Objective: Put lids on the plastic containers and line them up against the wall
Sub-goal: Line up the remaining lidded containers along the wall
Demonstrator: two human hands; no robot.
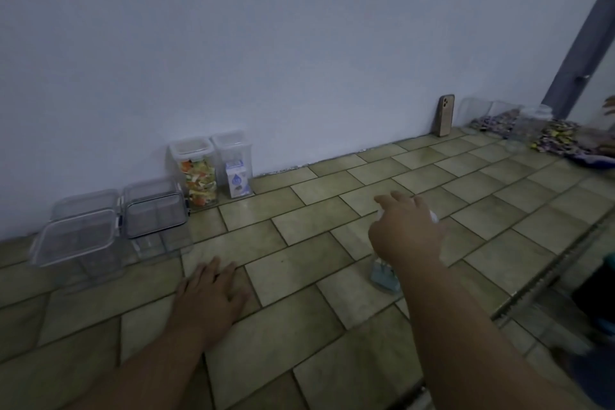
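Left hand [213, 296]: flat on the tiled floor [299, 270], palm down, fingers straight and slightly spread, holding nothing.

Right hand [406, 230]: on top of a small clear container [384, 273], fingers curled down over the lid end and gripping it from above. Motion blur hides the exact contact. A white edge shows past the knuckles.

The container stands upright with its long axis vertical, top under the palm and something teal in the bottom. Can't tell whether the base touches the tile. It sits mid-floor, well apart from the wall [266, 43].

Already at the wall, lidded, left to right:
- two low clear boxes [80, 236] [154, 213]
- a tall one with colourful pieces [194, 173]
- a tall one holding a small carton [233, 163], touching the one before it

Bare skirting runs from the carton box to a phone [446, 115] leaning upright on the wall. Past it are more clear tubs and a sweets pile [549, 133].
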